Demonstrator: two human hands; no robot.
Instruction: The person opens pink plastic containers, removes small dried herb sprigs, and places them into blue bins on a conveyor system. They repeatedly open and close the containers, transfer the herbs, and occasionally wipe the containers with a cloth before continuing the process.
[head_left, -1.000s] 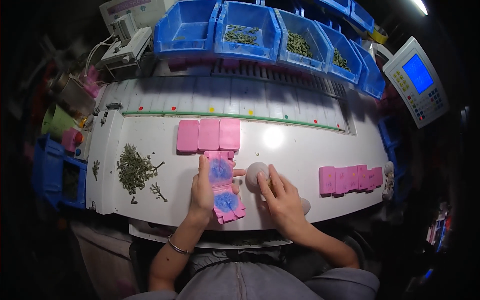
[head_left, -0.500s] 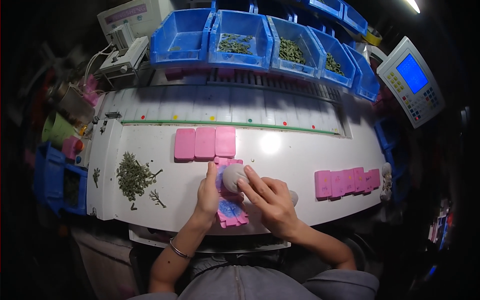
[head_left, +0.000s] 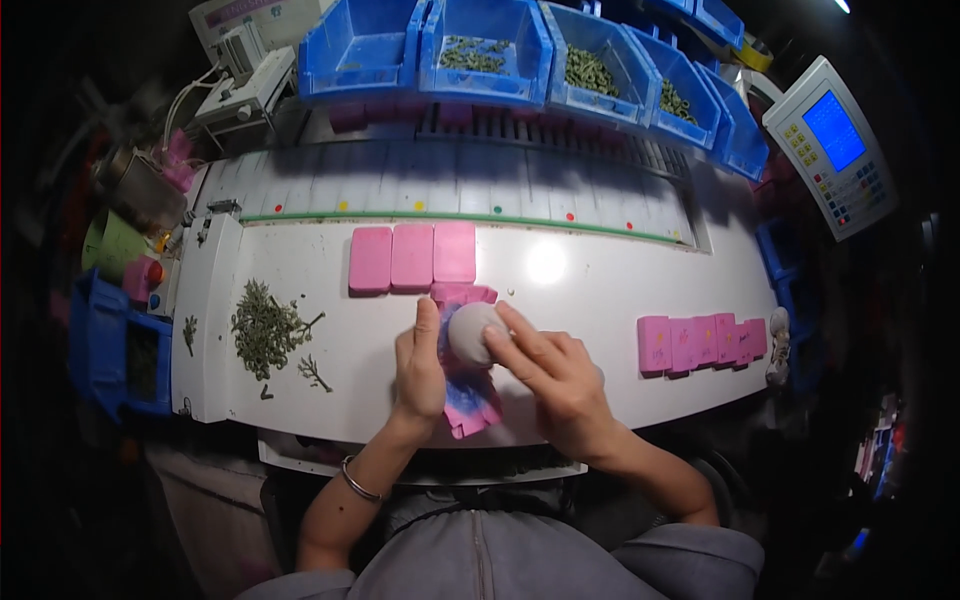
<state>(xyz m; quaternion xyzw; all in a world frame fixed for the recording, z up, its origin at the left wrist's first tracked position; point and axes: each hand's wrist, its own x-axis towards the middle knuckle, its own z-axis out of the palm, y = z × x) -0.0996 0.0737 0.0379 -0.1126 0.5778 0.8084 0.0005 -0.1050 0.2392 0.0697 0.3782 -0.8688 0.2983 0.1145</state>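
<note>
An opened pink mold with blue inner faces is held above the white table, in front of my body. My left hand grips its left side with the thumb up; its other fingers are partly hidden behind the mold. In my right hand is a pale grey rounded cloth-like pouch, pinched by the fingers from the right. The pouch lies against the mold's inner face and covers much of its upper half.
Three pink blocks stand just beyond the mold; several more pink blocks line the right side. Green branching pieces lie in a pile at left. Blue bins hang at the back, and a keypad device stands at right.
The mold's near half has tilted and its blue face looks narrower. My right hand has shifted slightly with the pouch, which stays against the mold. The whole view has moved a little.
</note>
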